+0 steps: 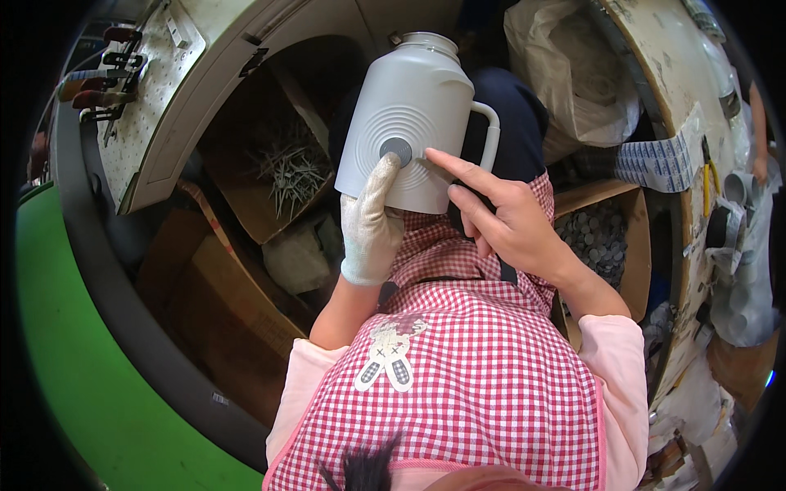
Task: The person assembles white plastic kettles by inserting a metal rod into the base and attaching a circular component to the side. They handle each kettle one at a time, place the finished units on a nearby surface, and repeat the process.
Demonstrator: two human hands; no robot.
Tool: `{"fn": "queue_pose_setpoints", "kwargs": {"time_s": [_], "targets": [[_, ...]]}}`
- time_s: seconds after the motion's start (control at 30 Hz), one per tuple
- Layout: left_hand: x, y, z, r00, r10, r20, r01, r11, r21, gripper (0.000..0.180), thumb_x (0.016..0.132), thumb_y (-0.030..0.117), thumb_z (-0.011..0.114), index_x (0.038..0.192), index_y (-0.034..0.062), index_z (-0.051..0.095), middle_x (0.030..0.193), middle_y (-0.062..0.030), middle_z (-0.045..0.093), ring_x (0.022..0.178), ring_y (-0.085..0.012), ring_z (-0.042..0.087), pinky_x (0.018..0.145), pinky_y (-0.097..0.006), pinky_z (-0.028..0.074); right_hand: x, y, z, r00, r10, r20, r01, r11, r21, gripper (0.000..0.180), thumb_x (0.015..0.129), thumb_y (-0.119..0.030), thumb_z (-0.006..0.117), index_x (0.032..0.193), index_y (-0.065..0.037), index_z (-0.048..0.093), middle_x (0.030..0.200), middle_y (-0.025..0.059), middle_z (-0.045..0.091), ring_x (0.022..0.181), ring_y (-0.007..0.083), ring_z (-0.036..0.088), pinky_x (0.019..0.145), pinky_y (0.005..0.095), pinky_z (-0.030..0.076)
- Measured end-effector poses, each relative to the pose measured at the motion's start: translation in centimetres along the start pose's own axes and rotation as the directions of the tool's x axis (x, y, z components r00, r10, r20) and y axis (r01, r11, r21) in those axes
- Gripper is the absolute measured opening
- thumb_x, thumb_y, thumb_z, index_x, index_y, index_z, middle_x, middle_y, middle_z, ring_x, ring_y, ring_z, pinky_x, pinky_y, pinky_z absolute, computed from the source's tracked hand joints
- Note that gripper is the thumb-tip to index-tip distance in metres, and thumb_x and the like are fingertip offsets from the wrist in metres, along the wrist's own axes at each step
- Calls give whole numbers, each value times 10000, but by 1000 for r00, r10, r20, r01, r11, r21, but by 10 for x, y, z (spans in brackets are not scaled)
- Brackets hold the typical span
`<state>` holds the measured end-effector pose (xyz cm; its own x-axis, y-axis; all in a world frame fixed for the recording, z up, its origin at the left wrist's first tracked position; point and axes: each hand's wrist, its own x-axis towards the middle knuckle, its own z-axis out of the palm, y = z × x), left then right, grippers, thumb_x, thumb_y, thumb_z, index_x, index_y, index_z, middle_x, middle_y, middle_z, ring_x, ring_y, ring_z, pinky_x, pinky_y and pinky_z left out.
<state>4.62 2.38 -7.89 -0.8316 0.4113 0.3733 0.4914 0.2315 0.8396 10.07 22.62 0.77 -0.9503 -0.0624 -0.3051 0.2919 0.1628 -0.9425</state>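
Note:
A light grey jug (409, 86) with a looped side handle (491, 135) rests tilted over my lap, its metal-rimmed neck pointing away from me. Raised rings circle a small dark grey round disc (396, 150) on its side. My left hand (372, 225), in a white knitted glove, grips the jug near its bottom end, the thumb pressed on the disc's lower edge; its other fingers are hidden behind the jug. My bare right hand (512, 221) holds nothing. Its index finger reaches to the ringed surface just right of the disc, while the other fingers bend loosely apart.
A cardboard box of grey sticklike parts (291, 168) stands at left, and a box of small round grey discs (594, 241) at right. Pliers (106, 98) hang on a perforated panel at far left. A clear plastic bag (573, 74) sits beyond my knee; a cluttered bench (655, 49) curves along the right.

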Motion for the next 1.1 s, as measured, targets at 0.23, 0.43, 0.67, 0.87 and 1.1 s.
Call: {"fn": "queue_pose_setpoints", "kwargs": {"time_s": [0.23, 0.43, 0.67, 0.87, 1.1], "targets": [[2, 7, 0, 999, 42, -7, -42, 999, -8, 615, 830, -230, 585, 1399, 5, 584, 1354, -154, 639, 1276, -312, 617, 1082, -394, 510, -8, 9, 9, 1000, -24, -13, 25, 1000, 6, 503, 1071, -92, 518, 1556, -220, 488, 646, 9, 567, 495, 65, 550, 499, 225, 477], [-8, 3, 1, 994, -103, 26, 106, 987, -122, 619, 856, -212, 616, 1422, 34, 565, 1378, -147, 604, 1255, -292, 614, 1068, -391, 520, 2, 1, 28, 882, -462, -89, 375, 804, -461, 502, 1064, -84, 525, 1550, -203, 498, 643, 6, 557, 498, 76, 527, 498, 250, 456], [-6, 2, 1, 968, -249, 37, 241, 875, -420, 638, 873, -207, 608, 1454, 39, 521, 1420, -141, 558, 1287, -264, 584, 1081, -384, 518, -12, -7, 9, 995, 98, 10, -99, 992, 75, 469, 1088, -137, 481, 1549, -220, 501, 632, -20, 513, 466, 42, 481, 480, 197, 450], [-7, 1, 2, 985, -172, 32, 171, 912, -373, 605, 901, -191, 607, 1452, 44, 524, 1433, -125, 544, 1285, -249, 581, 1088, -377, 518, -12, 3, 18, 997, 74, -30, -73, 996, 53, 464, 1093, -142, 479, 1551, -220, 497, 655, -7, 529, 461, 42, 493, 474, 208, 460], [-1, 9, 14, 898, -439, -23, 330, 707, -626, 386, 983, -30, 623, 1364, 15, 579, 1319, -83, 611, 1180, -169, 603, 1013, -319, 508, -6, 3, 38, 951, -284, -119, 123, 707, -697, 575, 896, -10, 607, 1466, -47, 544, 739, 187, 673, 645, 303, 689, 609, 400, 569]]}}
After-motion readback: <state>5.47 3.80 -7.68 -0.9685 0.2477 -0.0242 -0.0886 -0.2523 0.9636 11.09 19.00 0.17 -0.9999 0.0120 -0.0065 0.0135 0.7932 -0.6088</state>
